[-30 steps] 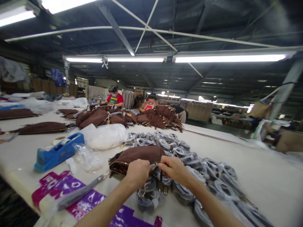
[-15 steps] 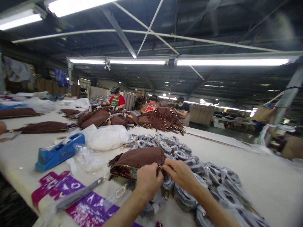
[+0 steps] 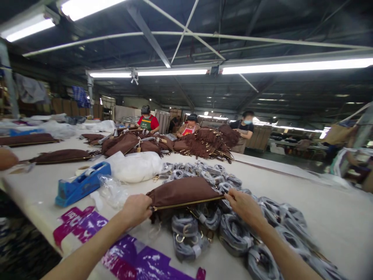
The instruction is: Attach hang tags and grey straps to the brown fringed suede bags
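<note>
A brown suede bag [image 3: 182,191] with a gold zipper edge lies across wrapped grey strap bundles [image 3: 233,229] on the white table [image 3: 320,225]. My left hand [image 3: 136,210] is closed on the bag's left end. My right hand [image 3: 245,207] pinches the bag's right end, near the end of the zipper. The bag is stretched flat between both hands, zipper side towards me.
A blue tape dispenser [image 3: 82,184], clear plastic bags [image 3: 112,192], a white bag [image 3: 136,166] and purple printed packaging [image 3: 136,258] lie at left. More brown bags [image 3: 58,156] and a fringed pile [image 3: 204,142] sit farther back. Three people [image 3: 243,130] work at the far end.
My hands moved apart from the middle of the bag to its two ends. The bag went from gaping open to stretched flat with its zipper edge straight. The view shifted slightly.
</note>
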### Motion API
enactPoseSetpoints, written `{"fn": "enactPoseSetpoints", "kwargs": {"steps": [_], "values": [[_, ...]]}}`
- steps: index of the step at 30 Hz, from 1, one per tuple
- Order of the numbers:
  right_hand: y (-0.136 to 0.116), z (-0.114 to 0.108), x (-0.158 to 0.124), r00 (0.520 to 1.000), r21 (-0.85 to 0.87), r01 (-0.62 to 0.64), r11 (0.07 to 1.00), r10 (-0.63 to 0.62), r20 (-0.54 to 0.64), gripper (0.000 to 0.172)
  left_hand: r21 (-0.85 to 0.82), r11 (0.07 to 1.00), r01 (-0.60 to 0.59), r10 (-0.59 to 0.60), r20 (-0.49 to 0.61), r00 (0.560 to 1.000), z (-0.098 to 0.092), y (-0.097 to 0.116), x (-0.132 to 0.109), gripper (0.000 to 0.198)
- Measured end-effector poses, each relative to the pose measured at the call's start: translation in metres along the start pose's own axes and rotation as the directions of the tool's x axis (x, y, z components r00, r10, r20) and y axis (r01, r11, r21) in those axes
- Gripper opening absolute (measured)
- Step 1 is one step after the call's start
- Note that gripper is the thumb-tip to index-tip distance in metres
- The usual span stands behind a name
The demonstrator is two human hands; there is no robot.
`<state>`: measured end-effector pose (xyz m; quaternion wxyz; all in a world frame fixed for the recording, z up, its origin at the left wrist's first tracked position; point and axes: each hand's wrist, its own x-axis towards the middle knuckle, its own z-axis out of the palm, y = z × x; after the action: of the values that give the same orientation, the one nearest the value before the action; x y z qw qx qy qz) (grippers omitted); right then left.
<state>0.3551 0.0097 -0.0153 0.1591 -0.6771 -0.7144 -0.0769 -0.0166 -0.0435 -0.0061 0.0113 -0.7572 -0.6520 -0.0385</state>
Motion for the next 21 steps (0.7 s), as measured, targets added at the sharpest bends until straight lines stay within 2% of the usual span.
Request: {"fn": "enactPoseSetpoints", "kwargs": {"steps": [3,7,11,14,17,19,21], "values": [[0.005,0.007,0.001,0.999,0.057,0.002,0.998,-0.004,0.038,0.03,-0.116,0.99,-0.083,0.085,0.014,0.996,0.021,-0.004,-0.011,0.01],[0.01,0.011,-0.001,0.998,0.059,-0.008,0.998,0.005,0.055,0.028,-0.416,0.9,-0.128,0.141,-0.001,0.99,0.055,0.0,-0.018,0.033],[0.007,0.011,0.005,0.997,0.067,-0.037,0.997,0.033,0.067,0.027,-0.502,0.858,-0.107,0.126,0.003,0.992,0.076,0.006,-0.004,0.046],[0.008,0.007,0.019,0.997,0.07,-0.073,0.995,0.071,0.021,0.023,-0.614,0.775,-0.15,0.097,-0.119,0.988,0.08,0.011,0.02,0.052],[0.02,0.0,0.032,0.985,0.056,-0.156,0.986,0.159,-0.065,0.024,-0.788,0.552,-0.274,0.101,-0.263,0.959,0.072,0.016,0.043,0.061],[0.029,-0.001,0.035,0.97,0.032,-0.221,0.975,0.223,-0.098,0.025,-0.849,0.428,-0.31,0.13,-0.281,0.951,0.066,0.02,0.053,0.067],[0.037,0.002,0.031,0.964,0.003,-0.252,0.968,0.251,-0.09,0.022,-0.863,0.417,-0.285,0.18,-0.229,0.957,0.063,0.022,0.057,0.07]]}}
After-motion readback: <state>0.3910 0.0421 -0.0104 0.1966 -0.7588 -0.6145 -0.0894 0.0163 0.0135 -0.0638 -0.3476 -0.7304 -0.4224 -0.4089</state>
